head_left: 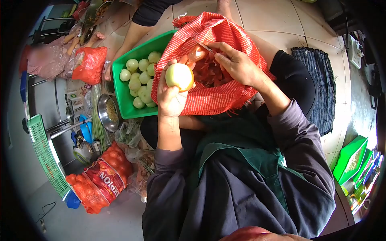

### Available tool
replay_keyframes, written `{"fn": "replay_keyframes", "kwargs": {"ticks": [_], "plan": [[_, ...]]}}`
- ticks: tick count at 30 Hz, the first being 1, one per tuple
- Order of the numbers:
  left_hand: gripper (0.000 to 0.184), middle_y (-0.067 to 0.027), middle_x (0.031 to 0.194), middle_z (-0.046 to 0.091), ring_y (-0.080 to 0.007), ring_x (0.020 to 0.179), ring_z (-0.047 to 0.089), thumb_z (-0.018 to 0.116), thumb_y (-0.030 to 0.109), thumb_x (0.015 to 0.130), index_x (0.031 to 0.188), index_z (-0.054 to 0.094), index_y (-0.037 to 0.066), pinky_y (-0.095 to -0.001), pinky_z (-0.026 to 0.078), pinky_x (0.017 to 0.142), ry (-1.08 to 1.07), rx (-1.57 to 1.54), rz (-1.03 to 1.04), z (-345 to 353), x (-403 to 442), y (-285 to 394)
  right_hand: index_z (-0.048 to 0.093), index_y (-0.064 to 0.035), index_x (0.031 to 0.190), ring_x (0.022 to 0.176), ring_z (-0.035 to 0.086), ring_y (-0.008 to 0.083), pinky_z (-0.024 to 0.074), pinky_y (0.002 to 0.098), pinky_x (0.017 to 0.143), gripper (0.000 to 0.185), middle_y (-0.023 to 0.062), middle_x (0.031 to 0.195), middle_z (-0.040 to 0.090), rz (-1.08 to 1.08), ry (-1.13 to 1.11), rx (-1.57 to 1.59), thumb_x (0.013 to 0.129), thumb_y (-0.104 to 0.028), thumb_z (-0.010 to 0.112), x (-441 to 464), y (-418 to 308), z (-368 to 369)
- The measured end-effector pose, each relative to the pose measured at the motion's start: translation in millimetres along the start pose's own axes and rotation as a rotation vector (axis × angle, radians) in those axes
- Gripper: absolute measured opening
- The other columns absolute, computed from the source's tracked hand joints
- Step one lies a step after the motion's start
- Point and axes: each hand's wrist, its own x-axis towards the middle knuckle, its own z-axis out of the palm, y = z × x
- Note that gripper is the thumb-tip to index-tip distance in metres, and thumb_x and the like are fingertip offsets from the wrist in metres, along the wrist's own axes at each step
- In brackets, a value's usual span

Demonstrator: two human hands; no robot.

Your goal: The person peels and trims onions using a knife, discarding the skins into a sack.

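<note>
My left hand point(171, 98) is wrapped round a pale, mostly peeled onion point(179, 77), with some brown skin along its right side. In my right hand point(237, 66) is a small knife point(204, 46), its blade pointing up and left. A shiny orange-brown piece of onion skin point(196, 54) shows by the blade; whether it is attached to anything I cannot tell. Under both hands lies a wide-mouthed red striped mesh sack point(217, 98) with loose onion skins point(211, 73) inside. Left of it, a green tub point(120, 96) holds several peeled onions point(140, 78).
A red net bag of onions point(106, 176) stands at lower left, near a metal bowl point(107, 112) and long green stalks point(96, 114). Another person point(50, 60) sits at upper left by a red plastic bag point(89, 64). A dark woven mat point(315, 86) lies right.
</note>
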Motion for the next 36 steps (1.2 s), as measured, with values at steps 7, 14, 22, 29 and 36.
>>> {"fn": "replay_keyframes", "kwargs": {"ticks": [7,14,22,29,36], "plan": [[0.068,-0.0097,0.123,0.05,-0.022,0.109,0.056,0.073,0.019,0.077,0.135,0.04,0.005,-0.0376,0.057,0.08,0.069,-0.035,0.019,-5.9,-1.1,-11.6,0.044,-0.0044,0.127,0.081,0.068,0.0236,0.0532,0.0345,0.074,0.034,0.0167,0.09,0.066,-0.089,0.005,-0.01,0.096,-0.016,0.054,-2.2,3.0,2.4],[0.071,-0.0133,0.143,0.04,-0.0248,0.122,0.051,0.065,0.035,0.08,0.138,0.039,0.006,-0.0346,0.057,0.073,0.127,-0.229,-0.091,-3.6,-3.2,-13.4,0.051,-0.0041,0.123,0.075,0.069,0.0226,0.0538,0.0345,0.071,0.027,0.0141,0.082,0.066,-0.035,-0.12,0.191,0.099,-0.016,0.05,-8.2,-12.5,5.0],[0.088,-0.0153,0.15,0.03,-0.0244,0.127,0.046,0.067,0.039,0.076,0.146,0.026,0.006,-0.0307,0.058,0.067,-0.052,-0.093,-0.022,4.6,6.2,-14.3,0.033,-0.0056,0.143,0.082,0.062,0.019,0.0487,0.0333,0.08,0.047,0.0104,0.087,0.061,-0.078,-0.185,0.107,0.1,-0.014,0.047,-11.8,-7.2,17.0],[0.101,-0.0162,0.151,0.027,-0.0307,0.132,0.042,0.07,0.04,0.074,0.151,0.012,0.01,-0.0301,0.059,0.065,-0.089,0.031,0.045,15.2,6.2,-10.1,0.045,-0.0053,0.131,0.073,0.069,0.0199,0.0549,0.0337,0.069,0.034,0.0139,0.086,0.067,-0.011,-0.091,0.154,0.1,-0.02,0.048,-6.1,-5.0,14.9],[0.067,-0.0164,0.131,0.048,-0.0306,0.126,0.048,0.071,0.03,0.078,0.131,0.039,0.006,-0.036,0.058,0.075,0.107,0.132,0.082,7.3,4.8,-16.7,0.038,-0.0053,0.143,0.062,0.055,0.01,0.0479,0.0258,0.062,0.045,0.001,0.073,0.055,0.105,-0.068,0.024,0.102,-0.024,0.044,-3.8,8.8,8.1]]}}
